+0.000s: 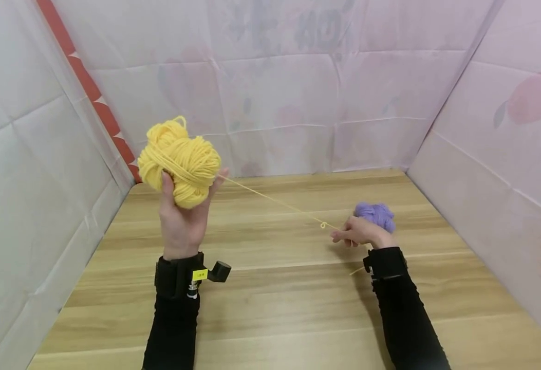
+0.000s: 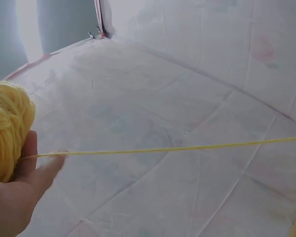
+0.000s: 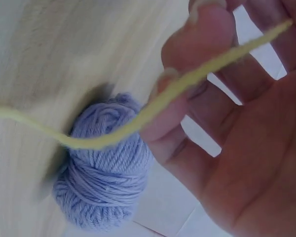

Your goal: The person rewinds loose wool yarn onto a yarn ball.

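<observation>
A yellow ball of yarn (image 1: 180, 162) is held up above the table's left side by my left hand (image 1: 184, 226), thumb and fingers around its underside. From it a yellow strand (image 1: 270, 198) runs taut down to my right hand (image 1: 362, 232), which pinches it; a small loop shows just before the fingers. The loose tail (image 3: 103, 140) hangs past the right palm in the right wrist view. Behind the right hand, a purple ball of yarn (image 1: 375, 215) lies on the table, partly hidden by that hand. In the left wrist view the yellow ball (image 2: 10, 128) shows only in part.
The wooden table (image 1: 270, 308) is bounded by white sheeting walls at the back (image 1: 275, 103), left (image 1: 34, 180) and right (image 1: 506, 154). A red strip (image 1: 90, 87) runs down the back left corner. Both wrists wear black camera straps.
</observation>
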Action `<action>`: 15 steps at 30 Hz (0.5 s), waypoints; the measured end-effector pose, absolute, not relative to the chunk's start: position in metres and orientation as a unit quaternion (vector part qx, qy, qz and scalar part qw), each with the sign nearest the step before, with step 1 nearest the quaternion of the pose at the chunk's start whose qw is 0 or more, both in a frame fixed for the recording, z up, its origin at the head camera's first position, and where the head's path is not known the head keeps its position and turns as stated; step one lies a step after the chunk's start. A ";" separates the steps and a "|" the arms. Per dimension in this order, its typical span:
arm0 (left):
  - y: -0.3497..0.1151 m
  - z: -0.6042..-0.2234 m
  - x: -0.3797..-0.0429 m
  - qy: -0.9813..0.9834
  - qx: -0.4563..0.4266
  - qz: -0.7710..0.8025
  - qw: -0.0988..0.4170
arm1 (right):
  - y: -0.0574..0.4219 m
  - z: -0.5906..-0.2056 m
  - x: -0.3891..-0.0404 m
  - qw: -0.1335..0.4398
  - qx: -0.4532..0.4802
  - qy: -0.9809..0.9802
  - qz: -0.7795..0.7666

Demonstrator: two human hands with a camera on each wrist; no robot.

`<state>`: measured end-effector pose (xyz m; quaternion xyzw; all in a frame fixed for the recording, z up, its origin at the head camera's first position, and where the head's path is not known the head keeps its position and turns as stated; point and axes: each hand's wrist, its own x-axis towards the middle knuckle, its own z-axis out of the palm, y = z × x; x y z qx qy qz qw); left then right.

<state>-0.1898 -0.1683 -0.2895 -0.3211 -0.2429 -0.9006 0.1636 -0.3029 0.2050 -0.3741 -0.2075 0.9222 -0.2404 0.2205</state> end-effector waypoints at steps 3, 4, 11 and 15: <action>-0.171 -0.290 -0.188 -0.232 -0.289 -0.911 0.184 | 0.205 -0.376 -0.303 0.216 -0.204 0.926 -0.235; -0.172 -0.290 -0.187 -0.233 -0.278 -0.912 0.194 | 0.205 -0.377 -0.304 0.214 -0.201 0.928 -0.232; -0.182 -0.290 -0.187 -0.220 -0.245 -0.910 0.251 | 0.206 -0.372 -0.301 0.206 -0.184 0.934 -0.227; -0.179 -0.293 -0.189 -0.219 -0.258 -0.906 0.254 | 0.199 -0.361 -0.290 0.180 -0.245 0.913 -0.272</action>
